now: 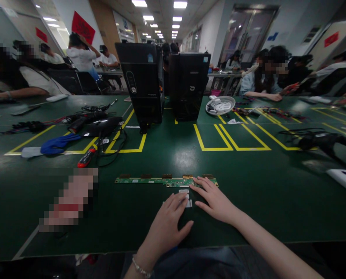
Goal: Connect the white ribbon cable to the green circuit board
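Observation:
A long, narrow green circuit board [144, 180] with copper-coloured flexible tabs along its far edge lies flat on the green table [126, 217]. My right hand [215, 199] is open, its spread fingertips resting on or just over the board's right part, which they partly cover. Nearer to me, my left hand [168, 219] is open with fingers stretched forward and thumb apart. Its fingertips overlap a small whitish flat piece [189, 203] just below the board; what kind of piece it is, I cannot make out.
Two black computer towers [187, 87] stand at the back. Left lie a red-and-black screwdriver [86, 157], blue glove [58, 144] and cables [88, 116]. A white basket [221, 105] stands back right, with a black cabled device [321, 139] farther right. Several people sit around.

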